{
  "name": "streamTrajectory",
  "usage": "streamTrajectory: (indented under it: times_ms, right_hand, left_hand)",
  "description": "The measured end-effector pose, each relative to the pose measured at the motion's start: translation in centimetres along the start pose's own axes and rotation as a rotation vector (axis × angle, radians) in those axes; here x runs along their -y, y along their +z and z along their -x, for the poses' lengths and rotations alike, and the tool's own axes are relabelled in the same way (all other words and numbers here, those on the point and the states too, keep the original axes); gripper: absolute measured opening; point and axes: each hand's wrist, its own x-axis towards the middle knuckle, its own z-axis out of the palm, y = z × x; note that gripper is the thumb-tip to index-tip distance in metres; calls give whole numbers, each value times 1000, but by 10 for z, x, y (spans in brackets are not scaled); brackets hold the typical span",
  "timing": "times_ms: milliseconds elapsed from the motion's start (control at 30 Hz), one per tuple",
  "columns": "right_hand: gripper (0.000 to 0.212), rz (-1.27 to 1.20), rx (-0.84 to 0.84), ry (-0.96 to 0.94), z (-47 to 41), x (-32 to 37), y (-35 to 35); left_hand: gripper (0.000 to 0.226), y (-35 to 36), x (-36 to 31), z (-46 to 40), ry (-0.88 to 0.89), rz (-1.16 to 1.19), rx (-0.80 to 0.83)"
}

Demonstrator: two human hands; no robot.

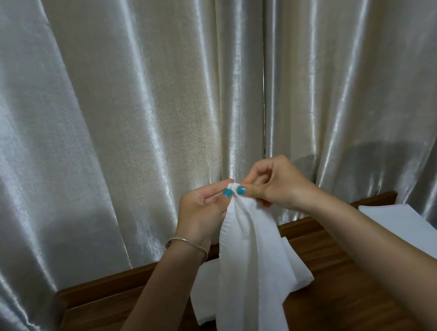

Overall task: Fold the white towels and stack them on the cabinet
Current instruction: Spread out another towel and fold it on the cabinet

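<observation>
Left hand (204,210) and right hand (273,182) both pinch top corner of white towel (250,274) – thumbs side by side, towel hanging limp above wooden cabinet (116,322). Folded towel (203,298) lies on cabinet behind it. Another white towel (408,227) at right. Shiny curtain (144,91) behind.

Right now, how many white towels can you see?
3: one hanging towel pinched by the left hand and right hand, one folded towel on the cabinet behind it, one right-side towel. More may be hidden.
</observation>
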Motion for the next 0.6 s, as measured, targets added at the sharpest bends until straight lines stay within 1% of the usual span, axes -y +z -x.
streamTrajectory:
  times_ms: [67,200,333,467,600]
  right_hand:
    - [15,-2,-41,-11,-1,-1,1]
    - [15,58,-45,-41,0,0,0]
    - [13,145,-64,-56,-3,-2,-3]
    - [16,272,-124,-61,-3,-1,-3]
    - [21,325,-181,-80,-2,-3,1]
  left_hand:
    - [19,0,0,0,2,-7,8]
    - [19,-1,1,1,15,-56,24]
    - [25,0,1,1,13,-91,35]
    - [25,2,-1,2,-30,11,88]
    - [16,5,0,3,0,2,24]
